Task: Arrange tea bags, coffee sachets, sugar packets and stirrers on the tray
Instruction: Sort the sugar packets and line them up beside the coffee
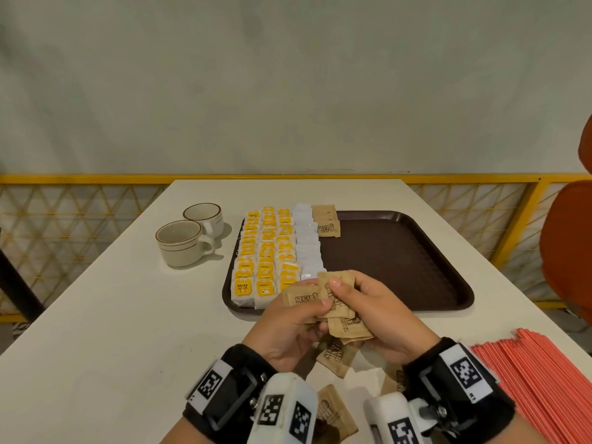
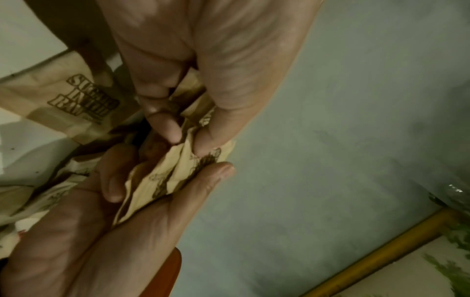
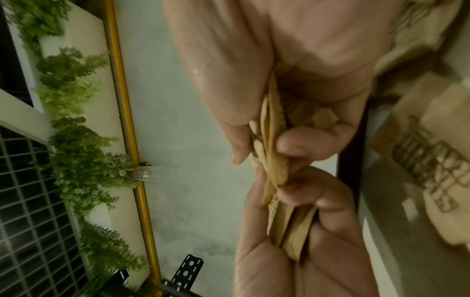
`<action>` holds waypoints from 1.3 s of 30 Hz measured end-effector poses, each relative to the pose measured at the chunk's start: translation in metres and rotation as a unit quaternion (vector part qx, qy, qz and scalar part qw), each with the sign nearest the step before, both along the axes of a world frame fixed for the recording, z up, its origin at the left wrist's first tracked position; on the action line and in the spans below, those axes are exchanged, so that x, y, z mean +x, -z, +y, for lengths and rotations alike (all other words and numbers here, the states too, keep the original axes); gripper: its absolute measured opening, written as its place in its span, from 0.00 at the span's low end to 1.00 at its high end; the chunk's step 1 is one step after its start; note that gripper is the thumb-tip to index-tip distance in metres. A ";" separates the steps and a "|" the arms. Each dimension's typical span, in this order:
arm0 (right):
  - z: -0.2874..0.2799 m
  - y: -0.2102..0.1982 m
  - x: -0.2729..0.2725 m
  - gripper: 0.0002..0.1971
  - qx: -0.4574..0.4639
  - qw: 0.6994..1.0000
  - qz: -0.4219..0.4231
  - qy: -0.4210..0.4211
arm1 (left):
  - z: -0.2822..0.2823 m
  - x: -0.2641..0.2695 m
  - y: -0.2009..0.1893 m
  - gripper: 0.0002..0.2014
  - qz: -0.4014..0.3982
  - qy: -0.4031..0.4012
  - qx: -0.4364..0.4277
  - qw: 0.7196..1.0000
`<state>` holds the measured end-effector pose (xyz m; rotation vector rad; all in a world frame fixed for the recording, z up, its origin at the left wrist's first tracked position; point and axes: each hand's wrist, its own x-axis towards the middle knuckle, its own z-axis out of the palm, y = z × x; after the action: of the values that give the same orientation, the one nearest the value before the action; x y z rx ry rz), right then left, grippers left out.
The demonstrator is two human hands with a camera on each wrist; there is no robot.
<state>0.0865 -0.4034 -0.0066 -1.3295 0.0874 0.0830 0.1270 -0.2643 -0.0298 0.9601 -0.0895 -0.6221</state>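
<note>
— Head view: both hands hover just before the tray's [image 1: 397, 261] near edge. Left hand [image 1: 288, 328] and right hand [image 1: 381, 318] each pinch the brown sugar packets [image 1: 336, 307], thumbs on top.

— How will they handle?

— Light, thin, crinkly paper, I judge; a fanned stack slips easily. Pinch one packet by its flat edge. Two already lie at the tray's far edge.

From my seat the head view is evenly and softly lit, and the two cups [image 1: 189, 237] throw short shadows to the right on the white table [image 1: 96, 315]. Straight lines bow toward the edges. Both wrist views are dimmer, warm-tinted and noisy; the brown sugar packets [image 2: 175, 176] are soft and smeared, and the hanging plants [image 3: 76, 124] blur at the frame edge.
</note>
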 end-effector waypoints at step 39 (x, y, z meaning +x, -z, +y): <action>-0.002 0.000 -0.003 0.03 -0.060 0.995 0.052 -0.056 | 0.009 0.015 0.000 0.11 0.083 -0.078 -0.074 0.991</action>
<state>0.0840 -0.4051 -0.0062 -1.4499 0.1077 0.2460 0.1421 -0.2554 -0.0298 0.7606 0.0851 -0.5408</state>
